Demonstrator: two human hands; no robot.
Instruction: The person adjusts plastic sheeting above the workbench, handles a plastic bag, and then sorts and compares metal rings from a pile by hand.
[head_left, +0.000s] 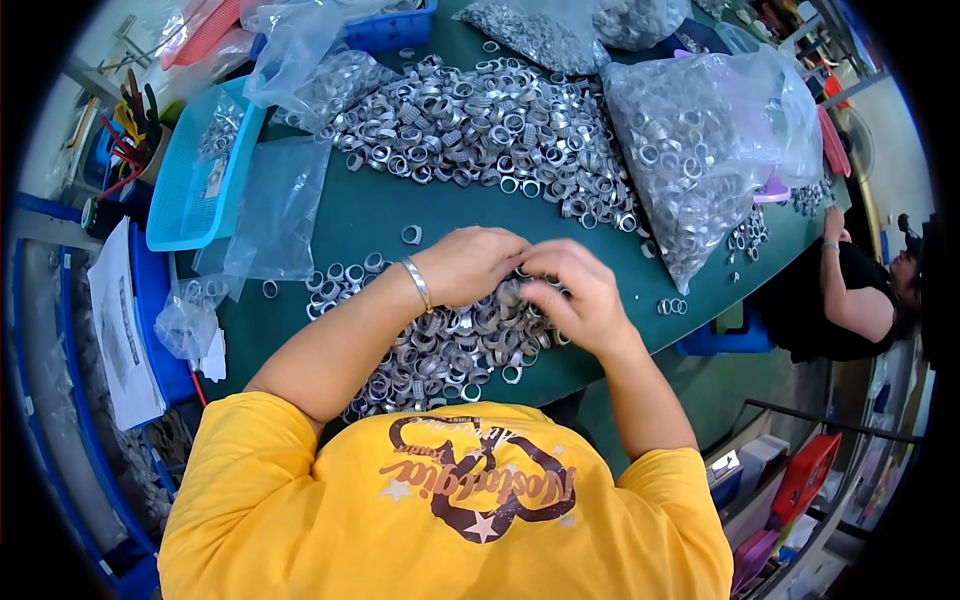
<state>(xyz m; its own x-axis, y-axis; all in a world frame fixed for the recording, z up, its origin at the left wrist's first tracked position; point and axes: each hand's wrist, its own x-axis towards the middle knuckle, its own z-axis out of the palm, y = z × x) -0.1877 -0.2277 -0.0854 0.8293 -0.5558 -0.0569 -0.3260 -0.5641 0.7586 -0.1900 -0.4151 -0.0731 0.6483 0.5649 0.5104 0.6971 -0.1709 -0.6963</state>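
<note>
A near pile of silver metal rings (465,345) lies on the green table in front of my body. Over its far side my left hand (470,265), with a silver bangle on the wrist, is closed, and its fingertips meet those of my right hand (583,295). The right hand is curled, slightly blurred, its thumb and fingers bent toward the left one. Something small and dark shows between them, but I cannot make out what it is. Beyond my hands spreads a larger heap of the same rings (480,130).
A clear plastic bag full of rings (680,150) leans on the table at the right. At the left are a blue basket (190,190) and a flat clear bag (280,200). Loose rings (672,306) lie near the right edge. Another person (850,280) sits at the far right.
</note>
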